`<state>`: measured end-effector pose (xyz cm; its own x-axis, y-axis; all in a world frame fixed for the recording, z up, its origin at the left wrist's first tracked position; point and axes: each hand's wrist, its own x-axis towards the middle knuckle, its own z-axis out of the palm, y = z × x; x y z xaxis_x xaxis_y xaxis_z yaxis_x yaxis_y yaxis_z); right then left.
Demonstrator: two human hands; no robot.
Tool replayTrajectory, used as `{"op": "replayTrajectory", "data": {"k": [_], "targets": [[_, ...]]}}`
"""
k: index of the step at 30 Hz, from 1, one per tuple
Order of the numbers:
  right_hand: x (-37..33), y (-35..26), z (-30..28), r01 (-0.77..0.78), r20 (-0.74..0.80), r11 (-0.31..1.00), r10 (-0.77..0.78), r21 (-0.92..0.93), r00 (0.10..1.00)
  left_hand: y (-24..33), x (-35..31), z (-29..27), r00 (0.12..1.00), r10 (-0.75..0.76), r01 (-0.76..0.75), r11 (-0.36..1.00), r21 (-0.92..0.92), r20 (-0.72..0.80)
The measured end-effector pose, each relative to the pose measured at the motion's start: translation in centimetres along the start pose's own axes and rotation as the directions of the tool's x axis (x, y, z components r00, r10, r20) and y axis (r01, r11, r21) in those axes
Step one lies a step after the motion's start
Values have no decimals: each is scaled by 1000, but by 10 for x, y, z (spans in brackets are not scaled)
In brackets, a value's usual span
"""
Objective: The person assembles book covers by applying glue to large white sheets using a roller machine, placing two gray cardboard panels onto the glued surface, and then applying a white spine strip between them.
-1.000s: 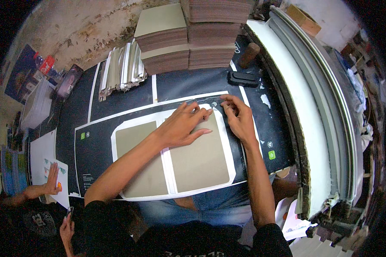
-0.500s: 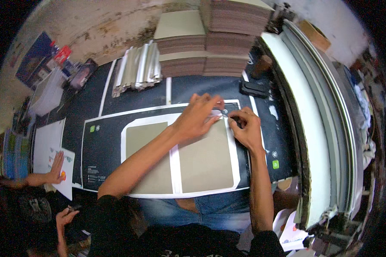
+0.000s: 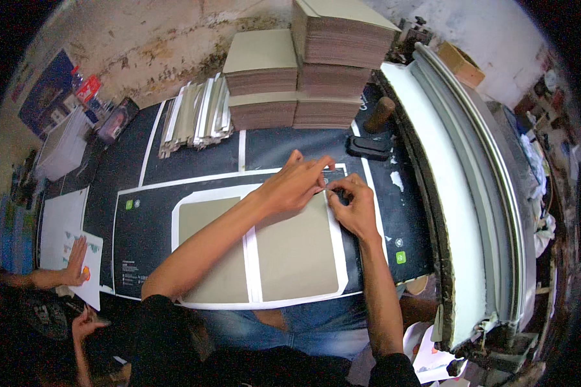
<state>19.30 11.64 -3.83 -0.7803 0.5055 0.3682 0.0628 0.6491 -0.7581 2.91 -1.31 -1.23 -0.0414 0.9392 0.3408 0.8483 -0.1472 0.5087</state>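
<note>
While your left hand (image 3: 295, 187) lies palm down with its fingers pressed together and stretched flat, it holds down the far right corner of the right-hand grey-brown rectangular cardboard panel (image 3: 297, 248), fingertips reaching the white paper border there. Your right hand (image 3: 354, 208) sits just beside it, touching the same corner, with thumb and forefinger curled in and pinching the white edge of the large white-bordered cover sheet (image 3: 265, 302); exactly how much paper is caught between them I cannot tell. That sheet lies across the near middle of the black printed worktop (image 3: 142, 226), its near edge overhanging toward your lap, and it carries a second grey-brown cardboard panel (image 3: 206, 258) to the left, with a narrow white gap between the two boards.

Along the far edge of the worktop stand tall stacks of grey-brown cut boards (image 3: 303, 71), and to their left lies a fanned bundle of white and grey strips (image 3: 193, 116). A small black block-shaped tool (image 3: 368, 147) rests near the far right corner, just beside a brown wooden cylinder (image 3: 379, 114). At the left edge, another person's hand (image 3: 76, 261) presses flat on a white printed sheet (image 3: 90, 271), well apart from your own hands.
</note>
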Motion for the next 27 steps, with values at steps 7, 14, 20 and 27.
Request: {"op": "replayTrajectory", "data": {"k": [7,14,20,27], "targets": [[1,0,0,-38,-10,999,37,-37,999,-7,-7,1,997,73,-73,997,24,-4],[0,-5,-1,-57,0,998,57,-21,998,0,-21,-10,926,315,-376,758,533,207],[0,-3,-2,1,-6,1000,-1,-3,1000,-8,-32,-4,921,275,-381,782,494,275],[1,0,-6,-88,-154,993,100,78,983,15,-22,-18,978,65,-113,965,238,199]]}}
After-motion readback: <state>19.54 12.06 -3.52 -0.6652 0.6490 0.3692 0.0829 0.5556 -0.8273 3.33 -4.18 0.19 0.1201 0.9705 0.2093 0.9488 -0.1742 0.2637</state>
